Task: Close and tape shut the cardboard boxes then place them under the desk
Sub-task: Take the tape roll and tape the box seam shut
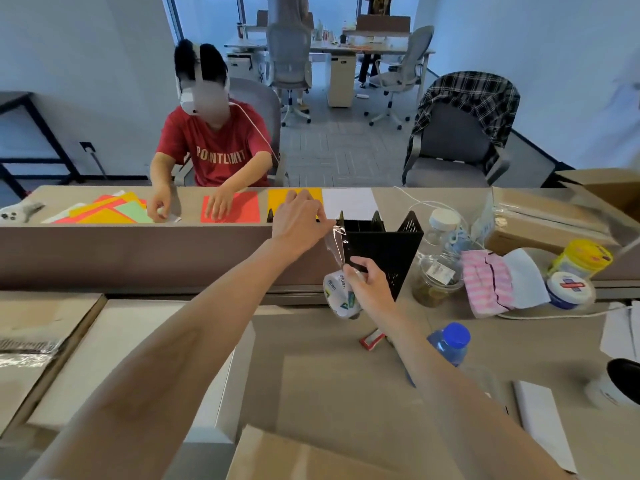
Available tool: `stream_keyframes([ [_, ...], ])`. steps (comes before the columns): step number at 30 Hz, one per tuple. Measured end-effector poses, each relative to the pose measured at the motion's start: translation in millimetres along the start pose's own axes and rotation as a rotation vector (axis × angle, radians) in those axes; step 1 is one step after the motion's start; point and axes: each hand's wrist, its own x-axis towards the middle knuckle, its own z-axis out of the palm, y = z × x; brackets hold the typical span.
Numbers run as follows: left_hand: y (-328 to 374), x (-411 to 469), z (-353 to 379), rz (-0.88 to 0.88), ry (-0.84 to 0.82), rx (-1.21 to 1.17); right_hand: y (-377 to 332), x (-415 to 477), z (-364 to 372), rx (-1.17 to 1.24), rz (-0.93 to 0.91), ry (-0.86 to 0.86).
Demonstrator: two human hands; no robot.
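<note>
Clear tape (335,244), centre frame, likely limp and clingy: left hand (299,221) pinches its free end, right hand (370,287) grips the roll (337,297).

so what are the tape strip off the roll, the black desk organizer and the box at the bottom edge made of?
Tape strip: clear, glossy plastic film. It is see-through, with glints and wrinkles.
Black organizer: matte, with rows of small punched holes. Probably thin metal, possibly plastic.
Box: plain brown cardboard with a dull surface.
</note>
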Motion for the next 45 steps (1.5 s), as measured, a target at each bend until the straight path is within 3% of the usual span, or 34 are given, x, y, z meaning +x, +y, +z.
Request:
stream_keyframes([
  [9,22,12,4,-0.133,-0.082,0.374,-1,0,10,0.008,0.007,0.034],
  [14,29,16,3,-0.143,-0.128,0.463,-2,0,13,0.006,0.031,0.052],
  [20,8,6,-4,-0.299,-0.118,0.192,5,2,19,0.019,0.085,0.065],
  [28,-21,-25,-4,-0.323,0.034,0.059,3,-6,15,0.043,0.178,0.149],
  [32,-11,-60,-8,-0.262,0.083,0.077,-19,-21,6,-0.024,0.084,0.214],
  [39,51,-154,-18,-0.369,-0.002,-0.318,-52,-88,-29,-0.001,-0.079,0.185],
  [45,96,-245,-32,-0.485,0.016,-0.458,-44,-164,-46,0.047,-0.148,0.137],
])
